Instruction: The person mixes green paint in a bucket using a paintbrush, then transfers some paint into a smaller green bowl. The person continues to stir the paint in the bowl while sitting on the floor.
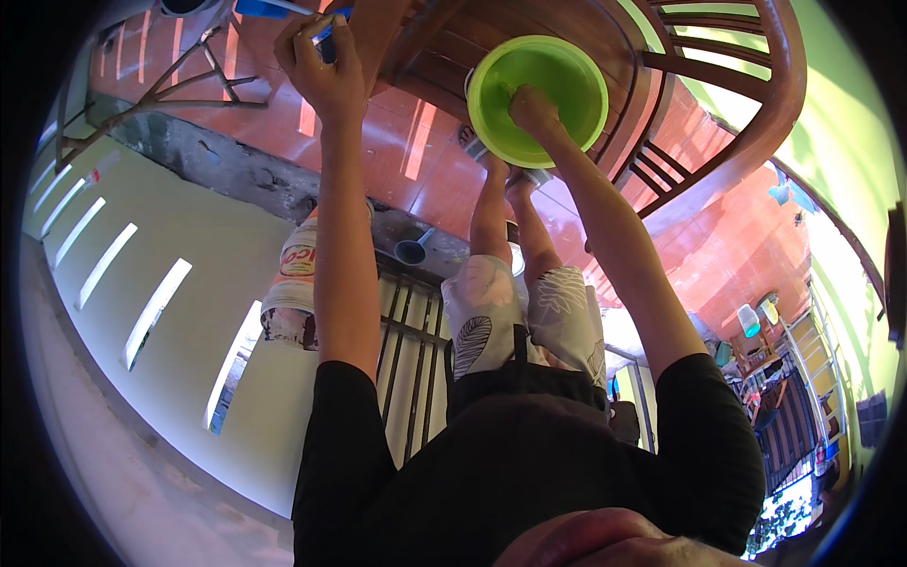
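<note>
My left hand point(324, 71) is raised at the upper left beside the brown wooden chair point(430, 59). Its fingers are closed round a small blue-and-white thing point(324, 43), mostly hidden by the hand, so its kind does not show. A round lime-green basin point(592, 71) rests on the chair's seat. My right hand point(535, 111) reaches over the near rim into it, the fingers bunched low inside. Whether they hold anything there I cannot make out.
The chair's curved, slatted back point(789, 66) rises on the right. A branching stand point(156, 99) is at the upper left. Between my left arm and my legs lies a dark dipper point(411, 251), near a printed sack point(298, 260). A slotted pale wall point(189, 227) runs along the left.
</note>
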`<state>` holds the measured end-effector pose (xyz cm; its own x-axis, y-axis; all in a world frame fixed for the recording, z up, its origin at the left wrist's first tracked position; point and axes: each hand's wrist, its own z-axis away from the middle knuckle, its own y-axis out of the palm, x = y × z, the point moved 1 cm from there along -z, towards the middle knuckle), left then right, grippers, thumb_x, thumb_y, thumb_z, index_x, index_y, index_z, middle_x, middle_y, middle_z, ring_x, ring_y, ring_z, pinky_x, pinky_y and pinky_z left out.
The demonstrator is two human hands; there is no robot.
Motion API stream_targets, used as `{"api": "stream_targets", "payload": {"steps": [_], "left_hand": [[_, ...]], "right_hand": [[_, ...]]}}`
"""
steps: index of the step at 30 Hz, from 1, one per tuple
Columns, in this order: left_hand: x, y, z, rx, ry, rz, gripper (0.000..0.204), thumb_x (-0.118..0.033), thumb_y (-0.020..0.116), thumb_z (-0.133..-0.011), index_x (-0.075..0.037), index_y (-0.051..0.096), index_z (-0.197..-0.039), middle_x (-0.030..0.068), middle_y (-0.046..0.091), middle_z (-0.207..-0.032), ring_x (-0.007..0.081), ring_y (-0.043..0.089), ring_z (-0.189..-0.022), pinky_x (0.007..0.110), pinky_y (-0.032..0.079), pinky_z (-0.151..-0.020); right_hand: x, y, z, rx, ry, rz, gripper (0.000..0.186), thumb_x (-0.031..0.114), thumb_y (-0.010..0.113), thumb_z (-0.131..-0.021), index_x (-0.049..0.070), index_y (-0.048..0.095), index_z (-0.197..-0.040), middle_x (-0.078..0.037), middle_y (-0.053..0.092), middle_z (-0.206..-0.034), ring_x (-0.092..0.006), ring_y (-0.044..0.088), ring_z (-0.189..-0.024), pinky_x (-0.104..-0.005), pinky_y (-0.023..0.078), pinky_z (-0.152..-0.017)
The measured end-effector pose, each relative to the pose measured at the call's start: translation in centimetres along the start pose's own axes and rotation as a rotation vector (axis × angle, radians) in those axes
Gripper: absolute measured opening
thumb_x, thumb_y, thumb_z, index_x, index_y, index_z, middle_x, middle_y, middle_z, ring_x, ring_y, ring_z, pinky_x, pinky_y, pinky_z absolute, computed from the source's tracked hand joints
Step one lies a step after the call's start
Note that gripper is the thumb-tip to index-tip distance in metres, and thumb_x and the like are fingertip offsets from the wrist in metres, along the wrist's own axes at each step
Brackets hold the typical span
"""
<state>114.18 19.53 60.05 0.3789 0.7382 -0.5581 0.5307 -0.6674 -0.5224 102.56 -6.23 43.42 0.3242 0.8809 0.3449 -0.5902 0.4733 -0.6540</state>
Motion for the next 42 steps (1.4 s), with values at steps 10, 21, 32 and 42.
{"api": "stream_targets", "payload": {"steps": [10,21,32,42], "left_hand": [[4.0,4.5,1.9,0.324,-0.41,-0.206,0.038,-0.027,0.041,-0.098,-0.002,0.066,-0.086,0.0211,0.067,-0.076,0.043,0.064,-0.072,0.051,0.05,-0.064],[3.9,4.8,0.9,0.437,-0.509,-0.206,0.04,-0.028,0.034,-0.095,-0.004,0.064,-0.083,0.022,0.066,-0.077,0.0445,0.064,-0.07,0.053,0.05,-0.061],[3.4,5.1,0.7,0.437,-0.507,-0.178,0.04,-0.029,0.033,-0.095,-0.004,0.063,-0.085,0.0215,0.067,-0.08,0.0453,0.063,-0.072,0.054,0.047,-0.061],[3.8,4.9,1.1,0.471,-0.519,-0.229,0.041,-0.03,0.031,-0.096,-0.004,0.062,-0.088,0.0209,0.068,-0.082,0.0446,0.064,-0.074,0.054,0.05,-0.064]], "right_hand": [[-2.5,-1.6,0.3,-0.141,0.134,0.043,0.025,0.015,0.054,-0.089,-0.002,0.072,-0.091,-0.026,0.07,-0.093,-0.0417,0.071,-0.086,-0.0484,0.058,-0.073],[1.3,1.4,-2.2,-0.069,0.396,-0.282,0.039,0.035,0.055,-0.093,0.0,0.073,-0.1,-0.024,0.071,-0.101,-0.0425,0.069,-0.093,-0.0499,0.055,-0.082],[0.7,0.8,-0.1,-0.206,0.751,-0.252,0.041,0.038,0.052,-0.098,0.002,0.071,-0.104,-0.026,0.069,-0.108,-0.0412,0.068,-0.103,-0.0497,0.056,-0.086],[-0.1,-0.1,2.7,-0.14,0.693,-0.312,0.046,0.042,0.045,-0.101,0.004,0.072,-0.103,-0.024,0.07,-0.105,-0.0409,0.068,-0.101,-0.0495,0.055,-0.084]]}}
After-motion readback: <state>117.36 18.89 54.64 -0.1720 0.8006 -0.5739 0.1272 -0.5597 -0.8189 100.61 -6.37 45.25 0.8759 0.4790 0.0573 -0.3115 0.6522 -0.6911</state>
